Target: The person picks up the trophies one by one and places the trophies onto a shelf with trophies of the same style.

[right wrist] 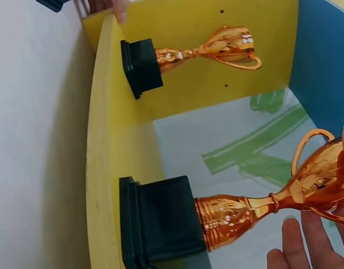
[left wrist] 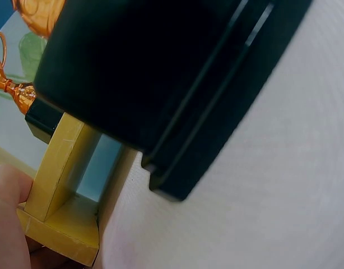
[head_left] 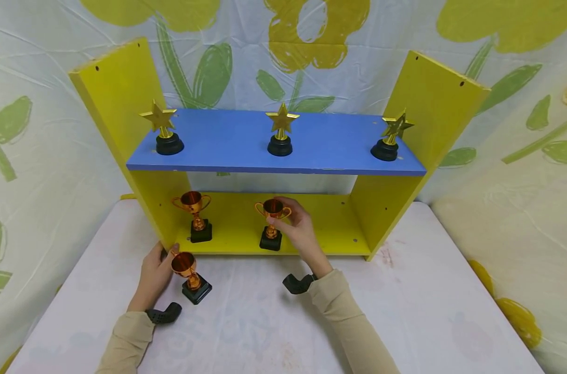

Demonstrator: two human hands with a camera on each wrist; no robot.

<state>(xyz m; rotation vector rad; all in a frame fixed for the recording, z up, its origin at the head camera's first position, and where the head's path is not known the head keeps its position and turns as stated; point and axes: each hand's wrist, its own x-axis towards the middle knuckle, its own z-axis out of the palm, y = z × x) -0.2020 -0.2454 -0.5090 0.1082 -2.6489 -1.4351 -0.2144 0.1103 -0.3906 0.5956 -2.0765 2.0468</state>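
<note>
My right hand (head_left: 298, 224) holds an orange-gold trophy cup (head_left: 272, 209) by its bowl, thumb in front and fingers behind. The cup's black base meets the lower yellow board, upright, in the right wrist view. Another such trophy cup (head_left: 199, 223) stands to its left on that board. My left hand (head_left: 154, 272) grips the front bottom left corner of the yellow and blue shelf (head_left: 276, 170), thumb against the yellow board in the left wrist view. Right beside this hand, a third trophy cup (head_left: 196, 283) stands on the table before the shelf.
Three gold star trophies on black bases stand along the blue upper board: a left one (head_left: 169, 143), a middle one (head_left: 280, 145) and a right one (head_left: 386, 149). Flower-patterned cloth (head_left: 246, 67) hangs behind the shelf. A pale cloth covers the table (head_left: 246, 332).
</note>
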